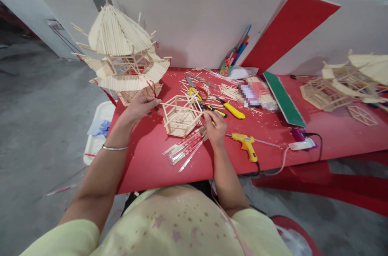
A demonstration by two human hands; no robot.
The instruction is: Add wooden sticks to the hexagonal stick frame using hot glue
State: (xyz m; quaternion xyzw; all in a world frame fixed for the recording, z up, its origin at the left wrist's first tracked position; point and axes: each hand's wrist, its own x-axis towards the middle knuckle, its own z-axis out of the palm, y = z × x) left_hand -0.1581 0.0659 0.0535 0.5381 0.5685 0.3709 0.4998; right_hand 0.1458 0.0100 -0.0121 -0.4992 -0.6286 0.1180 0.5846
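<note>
A small hexagonal frame of thin wooden sticks (181, 131) stands on the red table. Across its upper part runs a wooden stick (183, 108). My left hand (140, 107) pinches the stick's left end between thumb and fingers. At its right end, my right hand (216, 127) is closed on it, close to the frame's right side. Just in front of the frame lie several sticks in clear red-printed wrappers (185, 147). Behind it are scissors with yellow handles (195, 93) and black-and-yellow pliers (216, 111), partly covered by the frame and my right hand.
A tall stick pagoda (121, 50) stands at the left, another stick model (339, 82) far right. A yellow cutter knife (234, 110) and a corded yellow glue gun (247, 143) lie right of my hand. Loose sticks (228, 91), a pen cup (226, 68) and a green board (285, 98) are farther back.
</note>
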